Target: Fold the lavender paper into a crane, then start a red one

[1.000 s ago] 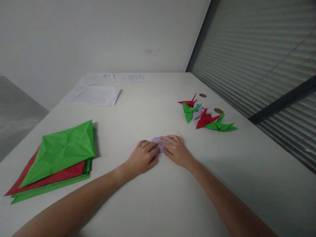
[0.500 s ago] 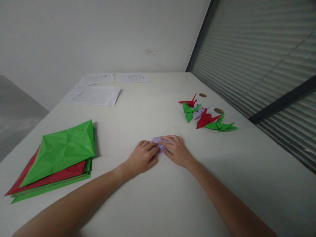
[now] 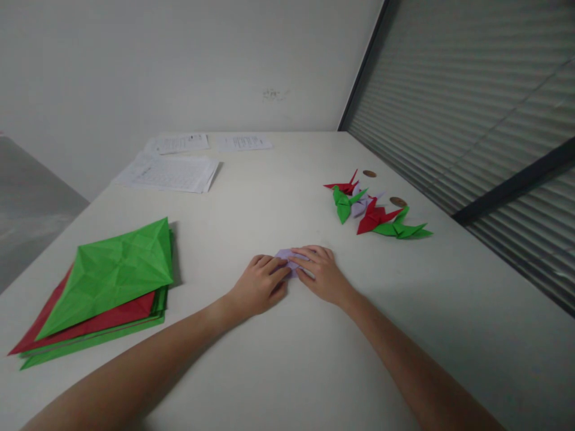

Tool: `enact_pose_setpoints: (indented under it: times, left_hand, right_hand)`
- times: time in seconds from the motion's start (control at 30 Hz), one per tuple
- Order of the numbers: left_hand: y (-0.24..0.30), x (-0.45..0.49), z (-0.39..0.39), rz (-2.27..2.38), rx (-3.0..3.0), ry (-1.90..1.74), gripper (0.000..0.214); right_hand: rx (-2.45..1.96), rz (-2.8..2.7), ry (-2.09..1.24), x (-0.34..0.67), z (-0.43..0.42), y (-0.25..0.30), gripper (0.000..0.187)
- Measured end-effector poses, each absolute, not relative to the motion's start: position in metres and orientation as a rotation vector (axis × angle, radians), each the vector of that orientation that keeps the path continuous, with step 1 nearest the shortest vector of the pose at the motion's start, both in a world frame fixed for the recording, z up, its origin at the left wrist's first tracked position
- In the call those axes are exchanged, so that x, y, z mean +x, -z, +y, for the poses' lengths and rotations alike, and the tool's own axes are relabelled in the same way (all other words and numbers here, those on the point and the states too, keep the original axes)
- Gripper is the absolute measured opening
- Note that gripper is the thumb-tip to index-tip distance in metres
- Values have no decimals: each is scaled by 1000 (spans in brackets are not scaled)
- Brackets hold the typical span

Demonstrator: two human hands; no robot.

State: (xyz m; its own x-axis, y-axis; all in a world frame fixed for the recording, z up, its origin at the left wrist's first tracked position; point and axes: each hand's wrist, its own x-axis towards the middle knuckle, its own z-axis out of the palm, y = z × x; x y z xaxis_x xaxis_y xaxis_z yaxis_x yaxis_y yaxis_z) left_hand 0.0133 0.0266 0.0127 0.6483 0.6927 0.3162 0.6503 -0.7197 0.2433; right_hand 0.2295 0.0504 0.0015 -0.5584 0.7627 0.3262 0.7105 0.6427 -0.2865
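A small folded piece of lilac paper point(image 3: 287, 255) lies on the white table point(image 3: 278, 353) in the middle of the view. My left hand point(image 3: 260, 288) presses on its left side with curled fingers. My right hand point(image 3: 320, 274) lies over its right side, fingers pressed together on the paper. Most of the paper is hidden under the two hands.
A stack of creased green and red paper sheets point(image 3: 105, 286) lies at the left. Several folded paper cranes point(image 3: 372, 213), red, green and lilac, sit at the right beside two brown discs point(image 3: 398, 202). Printed white sheets point(image 3: 168, 172) lie at the back. Window blinds point(image 3: 471, 114) run along the right.
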Motion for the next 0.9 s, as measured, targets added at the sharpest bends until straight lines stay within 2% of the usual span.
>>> enact_pose_setpoints:
  times: [0.9]
  left_hand:
    - [-11, 14, 28, 1130, 2765, -609, 28]
  right_hand:
    - [-1155, -2443, -141, 230, 52, 0, 35]
